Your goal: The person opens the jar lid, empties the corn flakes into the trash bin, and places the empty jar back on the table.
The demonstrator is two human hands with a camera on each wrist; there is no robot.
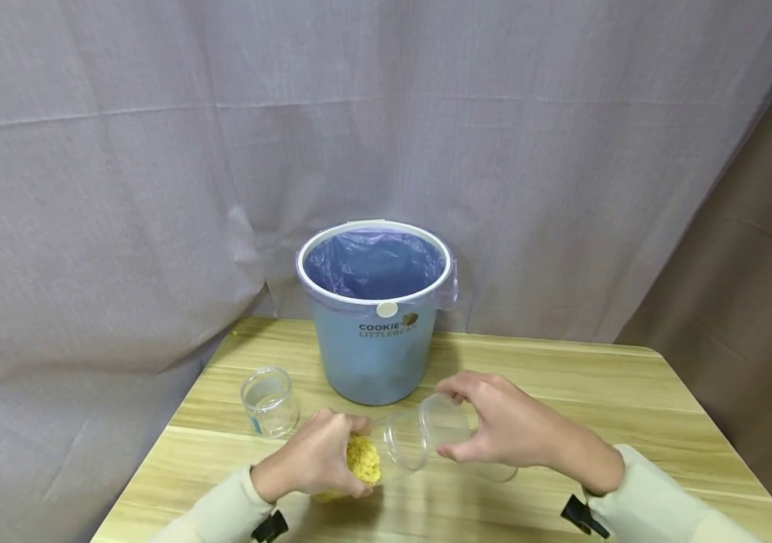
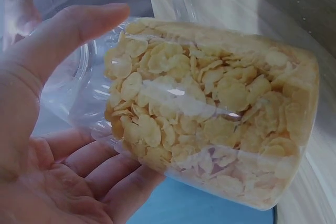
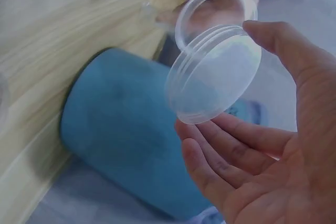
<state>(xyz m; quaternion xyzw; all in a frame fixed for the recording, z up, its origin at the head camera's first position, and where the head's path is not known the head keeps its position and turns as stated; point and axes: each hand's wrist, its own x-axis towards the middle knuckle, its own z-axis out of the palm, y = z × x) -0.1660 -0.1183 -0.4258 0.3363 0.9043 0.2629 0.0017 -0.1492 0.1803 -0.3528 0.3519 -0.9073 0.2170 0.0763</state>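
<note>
Both hands busy, lower middle of the head view. Left hand [image 1: 323, 456] curled round a clear jar [image 2: 220, 119], thumb on one side, fingers on the other; right hand [image 1: 511, 426] spread to the breadth of a translucent lid [image 3: 223, 77], pinching it at the edge. Jar tilted nearly onto its side, mouth [image 1: 405, 443] toward the lid, yellow flakes [image 1: 363, 459] lying back from the neck (whether lid and jar touch, I cannot tell). From my remote seat, spillage looks the main risk: tipping the mouth lower, or a jolt from the lid, could send flakes onto the table [image 1: 603, 400]. Lid might slip too, I judge, being held only by its rim. Outward: clear container [image 1: 271, 407] at lower left; blue bin [image 1: 378, 354] with a bag liner [image 1: 372, 260], centre of frame; grey cloth [image 1: 494, 151] across the top.
</note>
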